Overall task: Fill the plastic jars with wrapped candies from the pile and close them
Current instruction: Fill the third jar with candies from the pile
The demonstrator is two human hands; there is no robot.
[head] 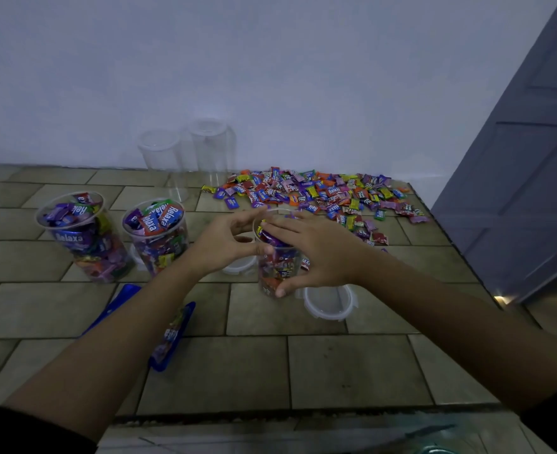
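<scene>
Jars (85, 244) packed full stand lidless at the left; right of them your left hand (221, 240) curls round the centre jar (277, 267) at its rim, and your right hand (316, 250) lies flat-fingered over its mouth, with a lid (331, 303) just right and the pile (319, 194) far right

Left hand (224, 240) holds the candy-filled jar (278, 267); right hand (316, 247) lies over its mouth.
</scene>
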